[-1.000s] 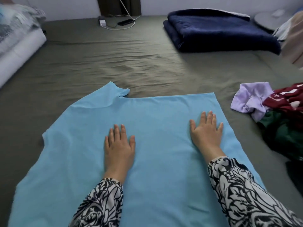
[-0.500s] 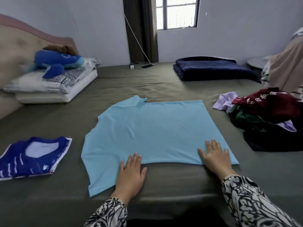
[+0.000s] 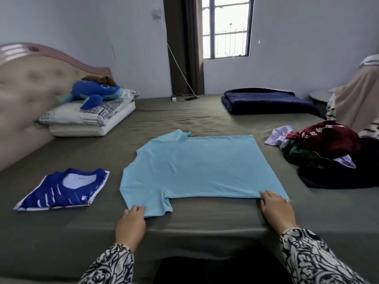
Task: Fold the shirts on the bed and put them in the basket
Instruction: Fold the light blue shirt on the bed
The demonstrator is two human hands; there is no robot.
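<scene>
Spread flat near the front edge of the bed (image 3: 184, 117), over a matte olive-grey sheet creased in fine ripples toward the far side: a light blue shirt (image 3: 196, 167) of thin, smooth knit, roughly square in the body, with a short sleeve hanging toward the near left and a small collar bump at the far edge. Pinching the tip of that sleeve, the left hand (image 3: 131, 222), fingers curled closed on the fabric. Resting on the near right hem corner, the right hand (image 3: 276, 208), fingers bent over the cloth edge; cannot tell whether pinched or merely pressed. Both wrists in black-and-white swirl-print sleeves. To the left, apart from the blue one, a folded shirt (image 3: 61, 190) in deep blue with white dashes, a neat flat rectangle. To the right, a loose heap of clothes (image 3: 324, 152), crumpled maroon, dark green, lilac and black. Farther back, a folded navy blanket (image 3: 266, 101), plush and thick; at the left, stacked pillows (image 3: 90, 119) bearing a blue plush toy (image 3: 96, 93), against a tufted beige headboard (image 3: 30, 95). No container visible anywhere.
</scene>
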